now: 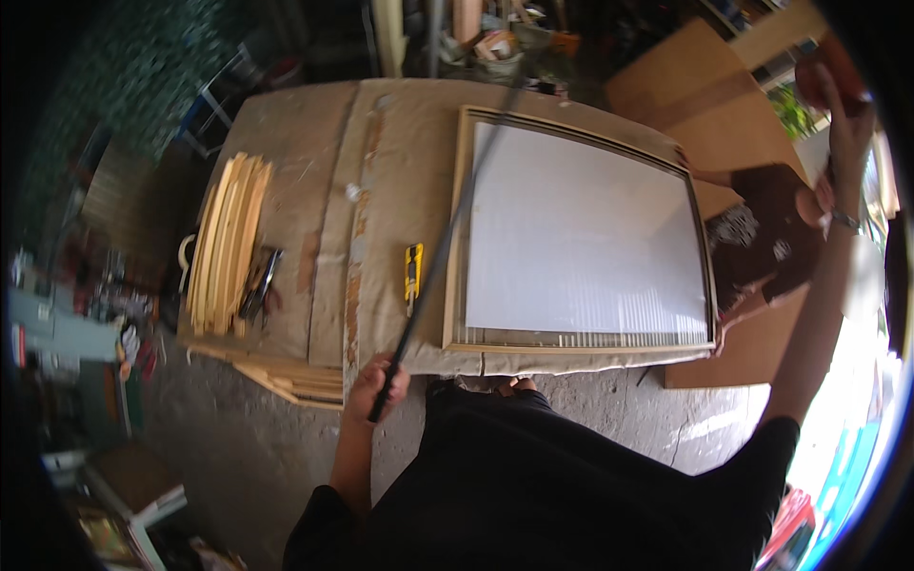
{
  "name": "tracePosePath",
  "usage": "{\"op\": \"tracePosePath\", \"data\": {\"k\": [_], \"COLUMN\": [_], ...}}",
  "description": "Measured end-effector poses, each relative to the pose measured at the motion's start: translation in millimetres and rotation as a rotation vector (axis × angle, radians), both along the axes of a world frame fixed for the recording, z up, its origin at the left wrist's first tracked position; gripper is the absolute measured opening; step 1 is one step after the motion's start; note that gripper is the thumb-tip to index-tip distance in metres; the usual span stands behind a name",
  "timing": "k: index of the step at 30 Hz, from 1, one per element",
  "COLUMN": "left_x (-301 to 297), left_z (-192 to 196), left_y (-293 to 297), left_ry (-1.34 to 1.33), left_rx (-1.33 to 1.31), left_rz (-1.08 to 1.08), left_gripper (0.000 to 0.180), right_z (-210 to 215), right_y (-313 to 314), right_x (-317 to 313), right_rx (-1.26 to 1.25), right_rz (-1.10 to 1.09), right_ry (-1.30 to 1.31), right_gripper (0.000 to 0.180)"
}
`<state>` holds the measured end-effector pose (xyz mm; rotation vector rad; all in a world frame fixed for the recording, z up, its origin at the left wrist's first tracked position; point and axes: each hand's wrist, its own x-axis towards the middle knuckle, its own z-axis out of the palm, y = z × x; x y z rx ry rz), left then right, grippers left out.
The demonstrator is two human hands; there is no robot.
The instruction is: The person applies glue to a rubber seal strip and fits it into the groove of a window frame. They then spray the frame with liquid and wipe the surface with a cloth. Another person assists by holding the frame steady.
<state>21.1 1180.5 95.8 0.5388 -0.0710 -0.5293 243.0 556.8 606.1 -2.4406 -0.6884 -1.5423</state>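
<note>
My left hand (376, 388) is closed around the lower end of a long thin black rod (430, 276). The rod slants up and away over the table, crossing the left edge of a framed panel (586, 228). That panel has a pale wooden frame, a dark inner edge and a white sheet inside, and lies flat on the table. My right arm reaches up along the right side, with a dark band at the wrist. My right hand (850, 128) is raised at the upper right rim; its fingers blur into a reddish-brown shape. A yellow utility knife (412, 271) lies left of the rod.
A cloth-covered table (286, 124) carries a stack of wooden strips (228, 243) and dark hand tools (259, 285). At the right, a person in a brown shirt (771, 233) has hands on the panel's right corners. A large brown board (685, 86) stands behind.
</note>
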Motion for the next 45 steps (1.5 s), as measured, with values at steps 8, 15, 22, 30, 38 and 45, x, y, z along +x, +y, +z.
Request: {"op": "tracePosePath", "data": {"k": [8, 15, 22, 30, 38, 45], "left_x": [-74.7, -142.8, -208.2, -206.0, -160.1, -73.1], "left_z": [-15.4, 10.1, 17.4, 13.5, 14.7, 14.5], "left_y": [62.4, 3.2, -44.8, -16.5, 104.6, 190.7], "left_ry": [-0.006, -0.040, -0.010, 0.049, 0.087, 0.110], "left_rx": [-0.379, -0.465, -0.281, -0.274, -0.137, -0.062], "left_rz": [0.869, 1.213, 1.366, 1.430, 1.232, 0.943], "left_gripper": [0.026, 0.022, 0.034, 0.036, 0.033, 0.039], "right_z": [-187.8, -425.8, -534.7, -543.3, -598.8, -537.2], "right_y": [206.1, 367.4, 558.6, 713.1, 779.6, 747.5], "right_x": [134.3, 183.5, 143.4, 138.3, 127.6, 62.9], "right_rx": [-1.168, -1.408, -1.507, -1.798, -1.924, -0.890], "right_rz": [-0.050, 0.011, 0.216, 0.061, -0.008, 0.544], "right_ry": [0.356, 0.516, 0.379, 0.211, -0.034, 0.471], "right_gripper": [0.041, 0.009, 0.019, 0.023, 0.040, 0.017]}}
